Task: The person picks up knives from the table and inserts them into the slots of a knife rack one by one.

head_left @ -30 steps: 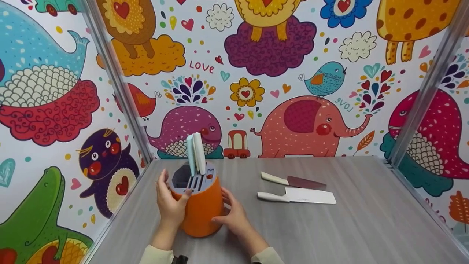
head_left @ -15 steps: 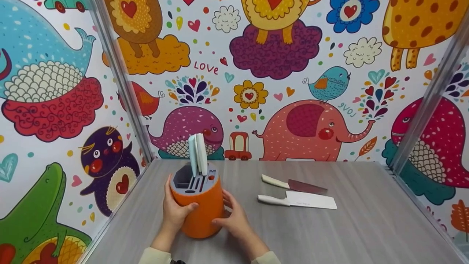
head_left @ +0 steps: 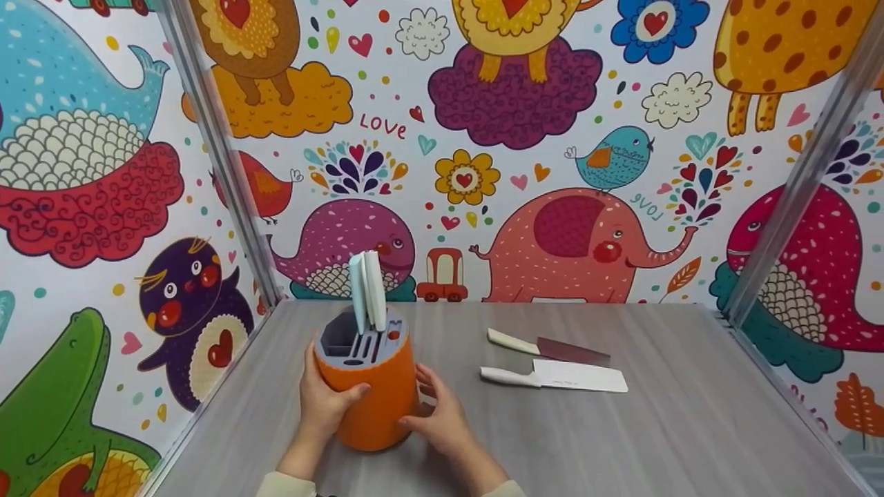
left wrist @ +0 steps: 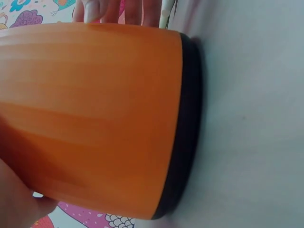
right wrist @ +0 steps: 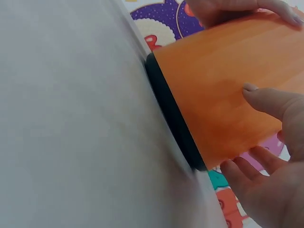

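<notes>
An orange knife block (head_left: 376,407) with a grey slotted top stands on the table, its black base (left wrist: 186,128) down on the surface in both wrist views. Two knives are in it, a light blue handle (head_left: 358,297) beside a white handle (head_left: 375,293). My left hand (head_left: 322,407) grips the block's left side, thumb across the front and fingers hidden behind. On the right side my right hand (head_left: 445,420) holds it, thumb on the front and fingertips at the far side. Open slots and a larger compartment show in the top.
Right of the block lie a white cleaver (head_left: 580,376) and, behind it, a dark-bladed knife (head_left: 573,350) with a cream handle. Both handles point left. Patterned panels (head_left: 525,159) with metal corner posts (head_left: 228,152) bound the grey table (head_left: 552,442) at back and sides.
My left thumb has come down from the block's top rim onto its front, and the left hand sits lower. The right hand stays about where it was. The head view shifts slightly.
</notes>
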Demonstrator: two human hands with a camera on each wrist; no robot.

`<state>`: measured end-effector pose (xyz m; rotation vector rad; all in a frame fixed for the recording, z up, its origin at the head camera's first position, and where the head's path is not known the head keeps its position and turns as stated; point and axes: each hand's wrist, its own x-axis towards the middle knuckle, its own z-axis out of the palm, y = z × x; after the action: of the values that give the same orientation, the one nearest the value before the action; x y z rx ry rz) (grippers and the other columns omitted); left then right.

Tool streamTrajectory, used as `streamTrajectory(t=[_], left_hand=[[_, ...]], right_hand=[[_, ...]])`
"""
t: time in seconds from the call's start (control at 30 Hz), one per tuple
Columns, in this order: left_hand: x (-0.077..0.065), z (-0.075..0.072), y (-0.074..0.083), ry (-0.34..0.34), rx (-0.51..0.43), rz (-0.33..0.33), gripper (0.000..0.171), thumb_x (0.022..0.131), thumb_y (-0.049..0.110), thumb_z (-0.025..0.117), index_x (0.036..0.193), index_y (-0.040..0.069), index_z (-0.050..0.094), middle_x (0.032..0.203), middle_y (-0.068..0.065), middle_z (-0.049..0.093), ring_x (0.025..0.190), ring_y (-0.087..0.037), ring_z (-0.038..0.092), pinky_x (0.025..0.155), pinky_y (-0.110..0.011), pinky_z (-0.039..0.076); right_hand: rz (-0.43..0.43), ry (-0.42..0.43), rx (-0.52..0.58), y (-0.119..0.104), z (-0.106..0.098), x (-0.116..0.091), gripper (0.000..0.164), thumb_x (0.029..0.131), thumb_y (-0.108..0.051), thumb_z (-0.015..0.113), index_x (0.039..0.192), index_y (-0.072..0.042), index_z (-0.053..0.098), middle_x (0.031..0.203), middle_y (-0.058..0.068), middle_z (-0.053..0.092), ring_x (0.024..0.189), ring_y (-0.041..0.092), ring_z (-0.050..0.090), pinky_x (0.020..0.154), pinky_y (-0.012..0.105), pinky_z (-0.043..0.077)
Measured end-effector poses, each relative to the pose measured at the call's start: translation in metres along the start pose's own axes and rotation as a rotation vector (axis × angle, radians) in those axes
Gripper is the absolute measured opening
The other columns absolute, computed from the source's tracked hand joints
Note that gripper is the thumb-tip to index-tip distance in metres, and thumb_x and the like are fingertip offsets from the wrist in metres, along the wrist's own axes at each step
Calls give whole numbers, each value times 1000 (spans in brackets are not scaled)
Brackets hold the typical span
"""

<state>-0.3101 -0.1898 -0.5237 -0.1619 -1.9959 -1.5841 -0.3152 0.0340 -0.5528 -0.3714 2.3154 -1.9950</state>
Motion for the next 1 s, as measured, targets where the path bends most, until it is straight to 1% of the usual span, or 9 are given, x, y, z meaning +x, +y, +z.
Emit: streamTrajectory(t=[0.07,0.17,0.23,0.33,0.47,0.57,0.67,0.8,1.0], left_hand=[[0,0,0,12,14,6,114,70,10,97,163,6,32,148,-15,60,119,1,57,105,-7,44],[0,-1,2,17,28,1,113,69,10,96,162,6,33,148,-14,60,118,1,56,104,-6,43],[0,-1,2,9,27,-13,111,71,10,96,162,7,33,148,-14,60,119,0,56,104,-6,43],[-1,0,3,-2,19,-39,109,73,10,95,162,9,32,149,-12,59,120,-1,56,104,-6,44],[0,2,2,-4,3,-45,109,73,8,95,162,10,33,150,-11,59,121,-4,57,104,-6,45],[0,0,1,-1,-2,-38,109,73,9,95,162,11,33,150,-11,58,121,-5,57,104,-6,45],[0,0,1,-2,2,-40,110,73,10,96,163,12,32,150,-11,58,121,-5,57,104,-7,45],[-2,0,0,7,10,-40,110,73,10,96,162,10,33,149,-10,59,120,-4,58,104,-7,45],[-1,2,1,13,18,-19,112,72,13,97,163,10,32,150,-12,59,123,-14,59,105,-8,45]], right_hand=[[-42,-1,-29,0,-10,-3,88,82,-3,90,158,-13,48,158,21,53,140,44,53,115,60,49],[-148,17,-80,2,-33,-5,81,81,3,86,154,-4,51,153,28,55,137,52,52,112,65,49],[-211,48,-142,3,-52,-5,76,81,3,86,150,-1,54,149,30,57,135,54,53,110,66,50],[-263,104,-263,5,-83,-2,72,80,4,86,146,1,58,145,28,62,133,52,57,107,65,52],[-251,164,-477,8,-118,4,69,79,-1,89,142,-3,62,142,23,65,132,47,61,108,63,52],[-229,187,-613,11,-134,8,68,77,-3,90,140,-6,65,140,20,66,131,45,62,109,62,50],[-213,187,-676,17,-144,10,66,77,0,88,139,-6,66,140,20,65,132,45,61,109,63,50],[-209,155,-730,25,-153,9,63,77,5,85,137,-3,67,138,22,65,130,46,62,108,63,50],[-226,139,-848,28,-167,8,58,75,12,81,131,0,70,130,23,69,122,46,66,105,62,53]])
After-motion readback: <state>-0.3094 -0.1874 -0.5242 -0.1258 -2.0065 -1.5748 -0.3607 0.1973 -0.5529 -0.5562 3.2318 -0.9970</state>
